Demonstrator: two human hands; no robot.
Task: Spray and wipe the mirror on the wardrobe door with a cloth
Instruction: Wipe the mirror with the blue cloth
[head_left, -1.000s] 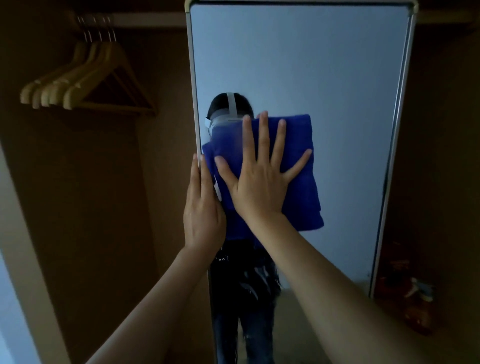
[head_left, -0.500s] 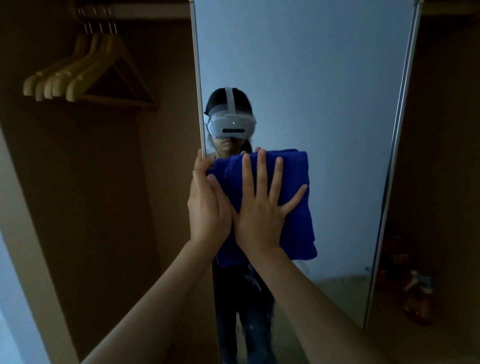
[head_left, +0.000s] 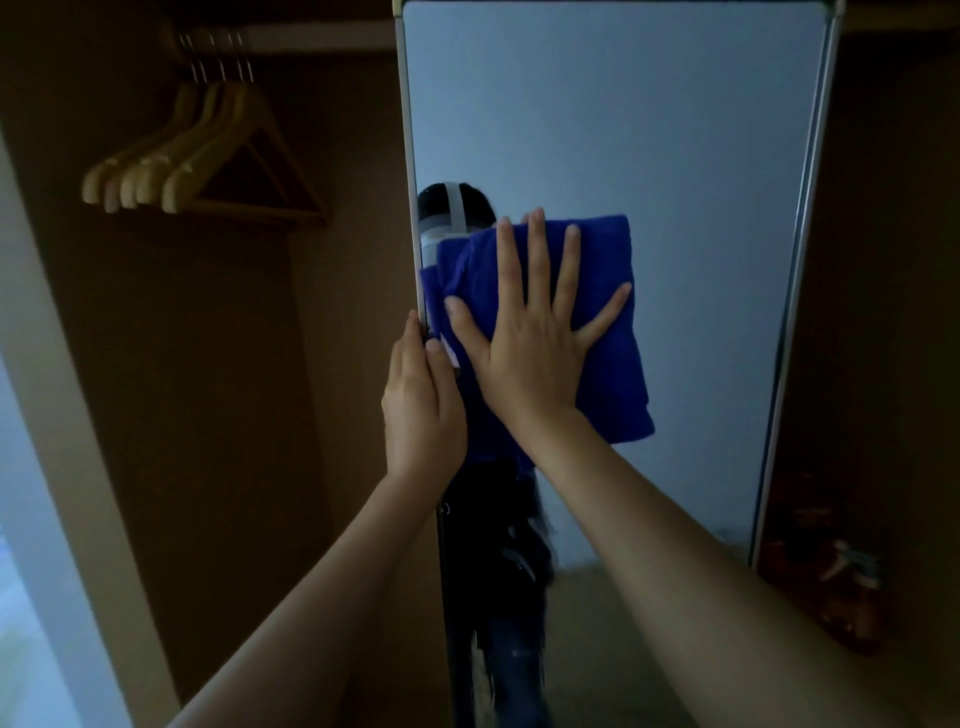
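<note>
At frame centre, the right hand (head_left: 530, 343) is pressing the cloth (head_left: 608, 332) flat to the mirror (head_left: 623, 130), fingers (head_left: 535, 260) spread and released. The left hand (head_left: 421, 405) is gripping the mirror's left edge. The soft, folded cloth (plush blue) could be slipping on smooth glass if pressure eases. Wooden hangers (head_left: 197, 161) are hanging upper left.

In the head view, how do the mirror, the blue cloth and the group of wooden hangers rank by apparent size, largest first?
1. mirror, clearly the largest.
2. blue cloth and wooden hangers: they look similar in extent, and the hangers hang deeper in the wardrobe, so I leave them unranked.
</note>
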